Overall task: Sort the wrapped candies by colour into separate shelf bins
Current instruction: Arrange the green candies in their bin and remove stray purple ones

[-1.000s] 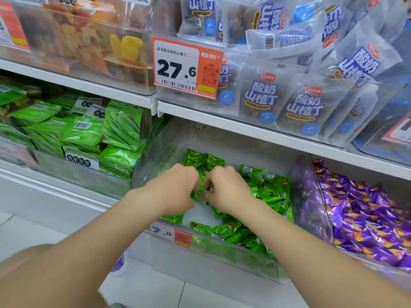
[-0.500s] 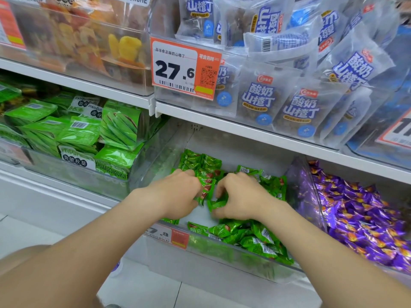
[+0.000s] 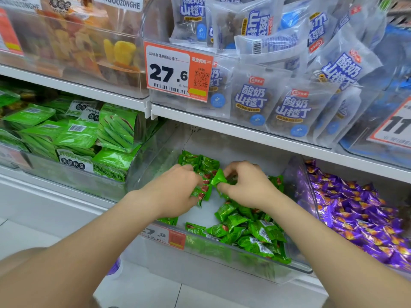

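Step in hand: tidying the greens inside their own bin, lower ctr of frame. L hand (image 3: 175, 192) is curled round a short row of green candies (image 3: 203, 190), fingers closed on them. R hand (image 3: 246, 188), just right of it, pinches one more green candy (image 3: 218, 179) btwn thumb and fingertips, touching the row's right end. Prob. it's being added to the row.

Next move, I'd say: seat that piece against the row, then set the lot down w/ the lined-up candies (image 3: 195, 161) at the back left. Needs a light, even grip, since the wrappers look slick and the row could fan out. The loose heap (image 3: 249, 232) at front right comes after. No stray colours show on top; can't tell underneath.

Bins, L to R:
- Upper left: clear fruit bin (image 3: 73, 70) w/ dried fruit (image 3: 122, 50), yellow-orange.
- Mid left: clear side bin (image 3: 73, 174) full of flat green packs (image 3: 77, 134).
- Lower ctr: middle bin (image 3: 195, 215) w/ green candies only, floor bare in the middle.
- Upper ctr to right: white-and-blue packs (image 3: 251, 101) in a clear bin, orange price tag (image 3: 178, 72) on its front.
- Lower right: purple candies (image 3: 355, 214), packed tight, kept from the greens by a clear wall (image 3: 298, 190).
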A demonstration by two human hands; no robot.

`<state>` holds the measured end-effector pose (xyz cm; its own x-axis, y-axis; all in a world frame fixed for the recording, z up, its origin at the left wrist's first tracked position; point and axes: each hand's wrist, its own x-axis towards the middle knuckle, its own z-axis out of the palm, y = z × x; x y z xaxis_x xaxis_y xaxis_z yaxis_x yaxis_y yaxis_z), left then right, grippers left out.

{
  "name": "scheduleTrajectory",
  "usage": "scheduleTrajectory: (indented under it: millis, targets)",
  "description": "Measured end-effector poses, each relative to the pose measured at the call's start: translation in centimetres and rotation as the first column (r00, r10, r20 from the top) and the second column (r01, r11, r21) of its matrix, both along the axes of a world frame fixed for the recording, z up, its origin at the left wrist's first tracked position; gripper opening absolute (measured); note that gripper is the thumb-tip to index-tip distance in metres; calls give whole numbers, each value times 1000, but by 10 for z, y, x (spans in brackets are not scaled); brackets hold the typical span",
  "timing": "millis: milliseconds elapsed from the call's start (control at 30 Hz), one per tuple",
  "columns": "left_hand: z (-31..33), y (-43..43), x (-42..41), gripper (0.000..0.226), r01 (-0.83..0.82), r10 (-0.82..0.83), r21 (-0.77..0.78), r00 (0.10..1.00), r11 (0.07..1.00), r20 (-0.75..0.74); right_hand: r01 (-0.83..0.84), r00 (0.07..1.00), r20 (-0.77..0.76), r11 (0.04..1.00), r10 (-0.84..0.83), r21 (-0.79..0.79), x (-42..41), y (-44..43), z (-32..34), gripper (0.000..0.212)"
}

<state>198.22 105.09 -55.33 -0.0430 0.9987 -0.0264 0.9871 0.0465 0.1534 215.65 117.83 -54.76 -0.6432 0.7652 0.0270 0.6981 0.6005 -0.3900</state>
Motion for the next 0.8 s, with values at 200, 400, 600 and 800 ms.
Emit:
scheduleTrajectory:
  millis: [200, 400, 600, 800]
  targets:
    - [16, -4, 3, 35, 0, -164, 419, 920, 908, 355, -167, 956, -291, 895, 44, -414, 3, -12, 14, 19]
    - [24, -8, 6, 3, -222, 11, 314, 832, 923, 555, -265, 910, -407, 873, 86, -409, 6, -19, 21, 29]
    - [26, -10, 2, 20, -281, 97, 172, 737, 944, 669, -278, 910, -394, 895, 129, -349, 3, -18, 21, 18]
    - [24, -12, 0, 26, -249, 129, 183, 859, 951, 495, -290, 926, -359, 824, 115, -486, -1, -20, 20, 17]
